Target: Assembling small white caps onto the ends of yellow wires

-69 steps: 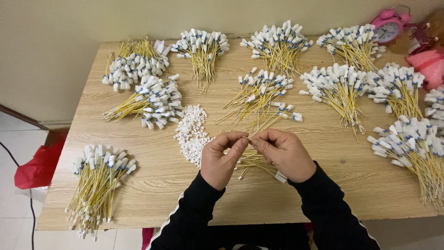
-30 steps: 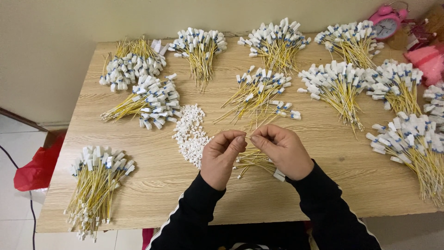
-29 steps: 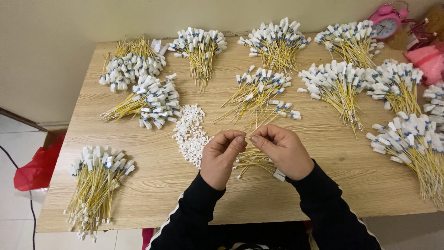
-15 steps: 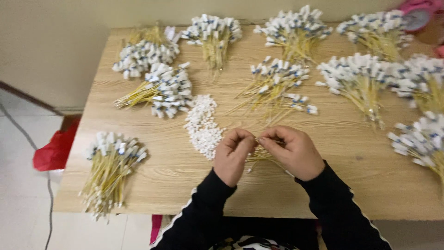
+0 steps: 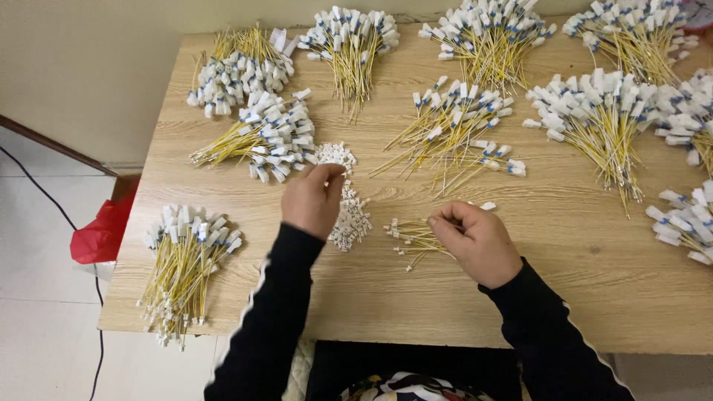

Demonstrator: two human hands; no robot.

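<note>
Left hand (image 5: 313, 199) pinched, perhaps empty, over white connector pile (image 5: 345, 204) mid-table; right hand (image 5: 475, 238) gripping yellow wires (image 5: 413, 238) lying leftward.

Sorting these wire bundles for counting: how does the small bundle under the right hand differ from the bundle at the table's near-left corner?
The small bundle holds few wires; the near-left bundle holds many. The small bundle lies crosswise, gripped by the right hand; the near-left bundle lies front to back, untouched. Only the near-left bundle plainly shows white-and-blue connectors. Both have thin yellow wires.
</note>
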